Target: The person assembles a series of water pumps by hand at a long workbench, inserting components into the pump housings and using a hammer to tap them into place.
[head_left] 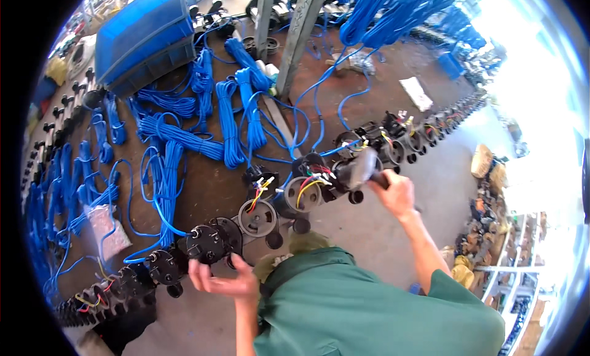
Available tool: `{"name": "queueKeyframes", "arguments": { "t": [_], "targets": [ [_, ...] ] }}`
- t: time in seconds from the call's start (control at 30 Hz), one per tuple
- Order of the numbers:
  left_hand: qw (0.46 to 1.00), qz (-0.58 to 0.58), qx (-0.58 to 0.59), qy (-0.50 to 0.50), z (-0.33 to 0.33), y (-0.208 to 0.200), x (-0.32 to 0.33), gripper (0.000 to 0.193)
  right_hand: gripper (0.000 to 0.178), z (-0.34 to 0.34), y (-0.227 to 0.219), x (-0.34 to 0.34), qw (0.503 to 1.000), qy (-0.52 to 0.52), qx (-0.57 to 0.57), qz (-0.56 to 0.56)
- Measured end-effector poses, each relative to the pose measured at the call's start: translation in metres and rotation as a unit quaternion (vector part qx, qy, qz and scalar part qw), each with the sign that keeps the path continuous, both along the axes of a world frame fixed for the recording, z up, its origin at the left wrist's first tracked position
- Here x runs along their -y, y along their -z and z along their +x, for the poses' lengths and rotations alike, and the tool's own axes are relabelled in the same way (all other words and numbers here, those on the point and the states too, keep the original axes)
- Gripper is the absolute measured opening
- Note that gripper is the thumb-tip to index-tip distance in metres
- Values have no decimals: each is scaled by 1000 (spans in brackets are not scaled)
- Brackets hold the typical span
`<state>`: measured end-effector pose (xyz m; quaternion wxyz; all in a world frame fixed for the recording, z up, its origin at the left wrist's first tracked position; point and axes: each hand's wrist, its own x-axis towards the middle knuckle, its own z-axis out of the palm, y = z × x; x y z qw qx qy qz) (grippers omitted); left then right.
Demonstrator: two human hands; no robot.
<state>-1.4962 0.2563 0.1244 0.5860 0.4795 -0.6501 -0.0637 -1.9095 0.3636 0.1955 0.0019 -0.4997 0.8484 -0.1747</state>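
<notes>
My right hand is closed round the dark handle of a mallet, whose pale head is smeared by motion. That head is over the row of black parts along the bench edge. My left hand has its thumb and fingers apart, just in front of a round black motor housing with a blue cable running into it; whether it touches the housing I cannot tell. Between my hands stand open grey round housings with red, yellow and white-tipped wires sticking out.
Coiled blue cables cover much of the brown bench. A blue bin stands at the back left, and metal posts rise behind the housings. More housings line the edge. Bags and parts lie at the right.
</notes>
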Motion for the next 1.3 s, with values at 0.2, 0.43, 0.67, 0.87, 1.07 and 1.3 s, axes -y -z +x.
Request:
{"name": "queueKeyframes", "arguments": {
  "t": [0.2,0.43,0.67,0.87,1.07,1.3],
  "targets": [
    [896,392,190,85,-86,-21,125,43,40,-80,28,-6,998,-55,16,-21],
    [600,719,135,323,-104,24,204,74,44,-107,61,-11,991,-112,57,-47],
    [828,512,128,190,-99,27,186,39,48,-29,-33,47,981,-111,101,-120],
    [894,357,-138,234,-79,-89,114,47,53,83,-11,174,798,-244,549,49],
    [932,225,-71,275,-65,-61,101,65,50,126,19,242,627,-197,716,233],
    [705,530,-219,417,-33,-54,99,59,49,112,16,239,619,-227,724,202]
  ]
}}
